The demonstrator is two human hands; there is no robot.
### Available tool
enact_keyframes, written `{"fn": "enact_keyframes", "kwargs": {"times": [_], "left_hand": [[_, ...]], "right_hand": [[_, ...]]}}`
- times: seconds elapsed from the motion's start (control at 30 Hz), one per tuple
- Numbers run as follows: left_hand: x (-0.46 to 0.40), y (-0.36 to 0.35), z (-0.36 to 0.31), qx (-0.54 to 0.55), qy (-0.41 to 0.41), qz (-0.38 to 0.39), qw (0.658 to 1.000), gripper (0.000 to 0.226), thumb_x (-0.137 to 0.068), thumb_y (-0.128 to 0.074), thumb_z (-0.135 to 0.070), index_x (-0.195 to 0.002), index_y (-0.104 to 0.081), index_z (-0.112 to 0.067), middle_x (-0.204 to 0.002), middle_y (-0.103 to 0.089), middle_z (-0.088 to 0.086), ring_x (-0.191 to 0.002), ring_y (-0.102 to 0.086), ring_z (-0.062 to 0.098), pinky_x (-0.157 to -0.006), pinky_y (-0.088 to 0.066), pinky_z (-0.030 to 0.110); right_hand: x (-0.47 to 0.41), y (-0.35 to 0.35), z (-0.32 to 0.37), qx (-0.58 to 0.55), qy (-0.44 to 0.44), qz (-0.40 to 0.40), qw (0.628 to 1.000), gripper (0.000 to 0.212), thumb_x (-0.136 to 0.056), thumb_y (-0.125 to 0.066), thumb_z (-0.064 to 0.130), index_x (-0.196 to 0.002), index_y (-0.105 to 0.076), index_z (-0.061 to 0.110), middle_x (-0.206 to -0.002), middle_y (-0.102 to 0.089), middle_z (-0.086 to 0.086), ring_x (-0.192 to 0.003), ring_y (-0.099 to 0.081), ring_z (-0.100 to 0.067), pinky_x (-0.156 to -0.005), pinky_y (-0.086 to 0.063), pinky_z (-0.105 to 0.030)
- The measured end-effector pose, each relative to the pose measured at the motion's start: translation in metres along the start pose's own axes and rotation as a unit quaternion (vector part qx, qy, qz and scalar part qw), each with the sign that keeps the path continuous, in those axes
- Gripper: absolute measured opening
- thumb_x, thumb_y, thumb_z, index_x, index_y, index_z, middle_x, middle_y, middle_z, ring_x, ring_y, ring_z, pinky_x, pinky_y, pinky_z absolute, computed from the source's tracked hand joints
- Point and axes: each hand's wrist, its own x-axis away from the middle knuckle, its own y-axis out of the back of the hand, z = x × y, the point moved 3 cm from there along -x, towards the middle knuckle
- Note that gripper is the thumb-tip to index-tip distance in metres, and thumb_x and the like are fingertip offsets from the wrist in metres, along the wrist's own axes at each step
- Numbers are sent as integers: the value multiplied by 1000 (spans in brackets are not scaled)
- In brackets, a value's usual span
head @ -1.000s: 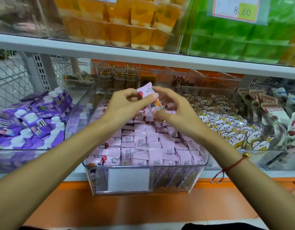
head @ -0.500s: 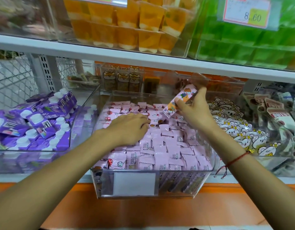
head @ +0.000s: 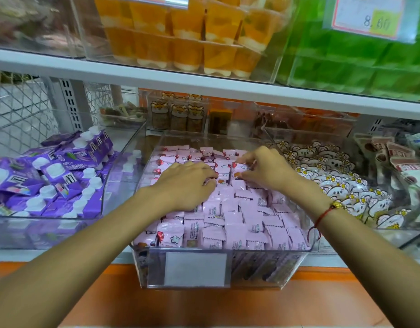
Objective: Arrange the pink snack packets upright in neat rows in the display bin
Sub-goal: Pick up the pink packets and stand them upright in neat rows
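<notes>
Pink snack packets [head: 230, 218] filled the clear display bin [head: 296, 263], which sat on the lower shelf [head: 327, 256] between a bin of purple cartons [head: 50, 176] on its left and a bin of white cartoon-printed packets [head: 341, 185] on its right. Most packets stood on edge with their crimped tops upward, packed in rows from the front wall to the back, so that each supported its neighbour and stayed upright.

Both hands worked at the middle of the bin, close together. The left hand [head: 187, 183] lay palm-down on the packets, fingers [head: 210, 179] curled forward and pressing on the tops. This was judged to hold the nearer rows in place and keep a gap open. Whether those fingers pinched a packet could not be determined; their tips were hidden among the wrappers.

The right hand [head: 265, 169] was lowered just beside it, thumb and fingers drawn together on a single packet [head: 237, 172] showing an orange print. The packet stood roughly upright and appeared partly seated between its neighbours, which suggested the insertion step.

The front rows looked even. The back rows, near the rear wall, looked less regular, so the arrangement was judged well advanced but unfinished. Seating the packet would require a straight downward push, since tilting could topple adjacent packets.
</notes>
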Motion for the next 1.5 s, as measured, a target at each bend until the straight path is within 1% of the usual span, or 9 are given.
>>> {"fn": "enact_keyframes", "kwargs": {"times": [0.23, 0.33, 0.43, 0.57, 0.73, 1.0, 1.33, 1.43, 1.5], "left_hand": [[0, 0, 1, 1, -1, 6, 1000, 43, -100, -30, -40, -139, -43, -28, -147, -39, -7, -132, -37, 19, -108, -29, 38], [2, -1, 0, 7, 3, 4, 1000, 42, -101, -30, -38, -139, -44, -27, -146, -40, -6, -131, -37, 19, -106, -29, 37], [4, -1, -2, 17, 3, -1, 1000, 42, -101, -28, -37, -138, -45, -26, -146, -40, -6, -131, -37, 19, -106, -29, 35], [6, 2, -6, 37, 7, -19, 999, 39, -101, -34, -33, -137, -45, -23, -143, -43, -5, -128, -40, 18, -103, -34, 33], [-9, 9, -15, 50, -41, -43, 997, 44, -98, -41, -24, -142, -37, -27, -149, -35, -9, -133, -34, 16, -104, -30, 31], [-18, -2, -16, -11, -74, 35, 997, 42, -102, -29, -28, -143, -38, -28, -148, -33, -12, -130, -32, 14, -104, -29, 31], [-21, 0, -23, -28, -56, 59, 996, 45, -101, -29, -25, -145, -33, -29, -148, -32, -9, -128, -31, 19, -100, -31, 35], [-25, -2, -24, -50, -55, 66, 995, 44, -100, -30, -26, -144, -35, -29, -148, -33, -9, -128, -31, 20, -103, -31, 39], [-27, -2, -23, -49, -54, 71, 995, 44, -100, -30, -27, -143, -36, -30, -148, -33, -10, -129, -30, 20, -103, -30, 38]], "right_hand": [[0, -2, 1, 16, 29, -57, 998, 40, -79, -76, 20, -117, -65, 14, -113, -67, -9, -98, -62, -24, -92, -49, -37], [-2, -6, 3, 61, 42, 4, 997, 31, -83, -72, 22, -113, -67, 14, -112, -68, -7, -97, -64, -24, -90, -51, -38], [-1, -1, 6, 68, 63, 71, 993, 33, -88, -59, 7, -121, -64, 13, -120, -65, -7, -105, -61, -23, -95, -48, -36], [4, 21, -5, 75, 68, 0, 995, 48, -81, -50, -7, -123, -62, 16, -111, -67, -8, -101, -61, -25, -84, -47, -31], [10, 32, -15, 95, 95, -18, 991, 25, -84, -60, 5, -103, -73, 17, -94, -72, -4, -77, -61, -18, -76, -52, -31], [-3, 15, -13, 197, 85, 62, 975, 24, -88, -60, 34, -107, -69, 21, -111, -66, -1, -102, -60, -23, -86, -49, -35], [-6, 15, -18, 28, 93, 34, 995, 3, -85, -65, 15, -83, -68, 13, -86, -70, 0, -84, -64, -20, -79, -52, -36], [0, 15, -22, -45, 99, -11, 994, 4, -89, -60, 12, -86, -62, 10, -81, -68, -3, -77, -64, -20, -76, -52, -41], [4, 19, -22, -109, 92, -74, 987, 8, -90, -56, 8, -84, -58, 12, -77, -65, 0, -69, -61, -13, -69, -50, -31]]}}
